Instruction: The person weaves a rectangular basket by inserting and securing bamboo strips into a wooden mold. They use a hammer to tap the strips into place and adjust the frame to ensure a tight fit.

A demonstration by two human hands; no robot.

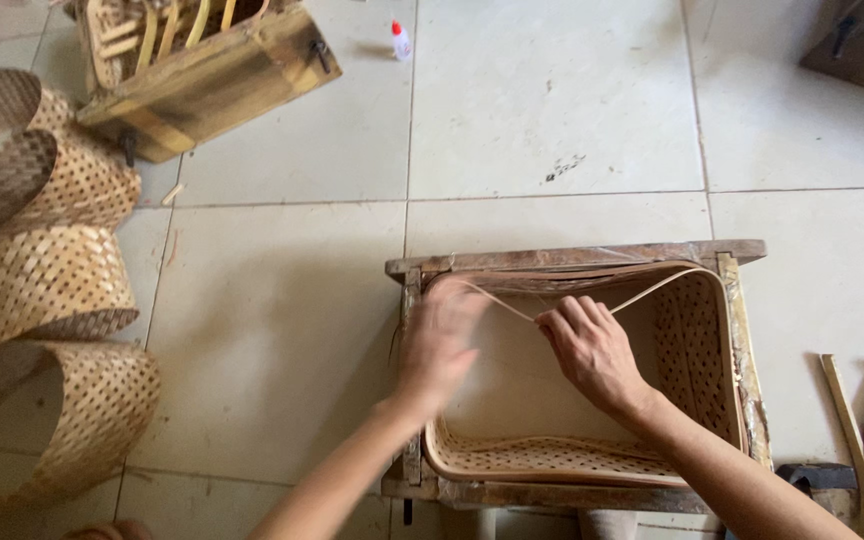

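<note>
1. Both hands work inside a woven bamboo basket point(692, 340) that sits in a rectangular wooden frame point(572, 258) on the tiled floor point(282, 330).
2. Right hand point(592, 350) pinches a thin bamboo strip point(652, 292) between fingertips and thumb; the strip bows up from the pinch toward the basket's corner at 1 o'clock.
3. Left hand point(442, 340) is blurred, so whether it grips the strip or only presses on the basket's rim at 9 o'clock cannot be told.
4. From the right hand a second run of the strip goes toward 10 o'clock, to the frame's far-left corner; the strip makes a shallow V with the pinch at its low point.
5. Doing this well likely means keeping the strip flat against the rim, feeding it along evenly, and holding the pinch close to the rim so the strip does not kink or spring out.
6. The basket's woven wall at 6 o'clock bulges inward a little; steadying it with the left hand would probably help.
7. Away from the hands: woven bamboo cylinders point(47, 280) are stacked at 9 o'clock, a second wooden frame point(202, 80) at 11 o'clock, a small glue bottle point(401, 40) at 12 o'clock, and loose bamboo slats point(852, 430) at 4 o'clock.
</note>
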